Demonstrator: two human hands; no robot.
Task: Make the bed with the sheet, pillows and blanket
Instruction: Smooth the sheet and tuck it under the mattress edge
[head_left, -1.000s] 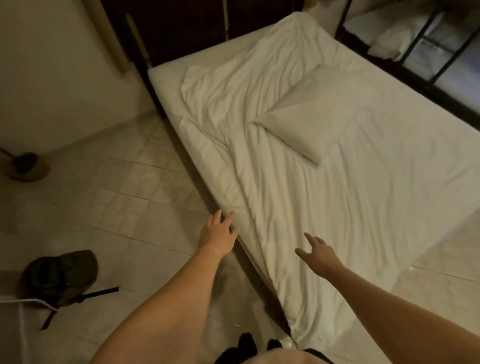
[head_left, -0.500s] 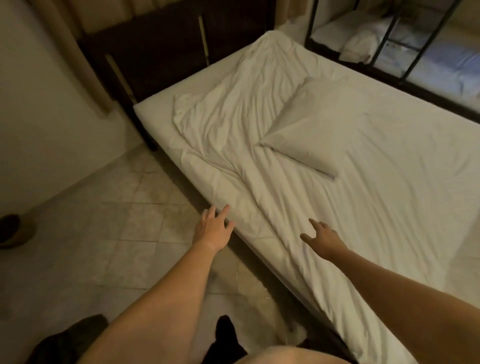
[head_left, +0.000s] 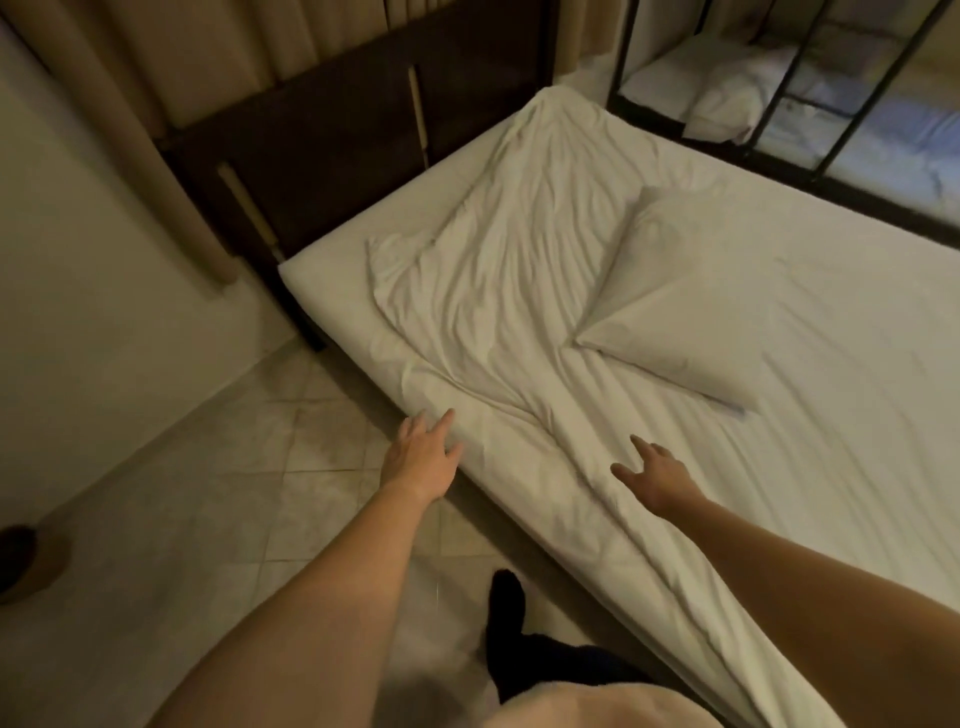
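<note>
The mattress (head_left: 322, 275) shows bare at its far-left corner, so spreading and tucking remain. The left hand (head_left: 423, 457) reaches its near edge, fingers straight and spread, holding nothing. The sheet (head_left: 493, 312) lies rumpled. The right hand (head_left: 654, 470) hovers over it, fingers splayed, empty. One pillow (head_left: 675, 312) lies askew mid-bed; no blanket shows

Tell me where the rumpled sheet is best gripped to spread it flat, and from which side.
Probably the sheet at its loose edge along the floor side of the mattress, just ahead of the left hand, coming in from the floor side. Its folds bunch toward that edge and its far corner lies short of the mattress corner, so the slack is there. The pillow weighs on its other side.
</note>
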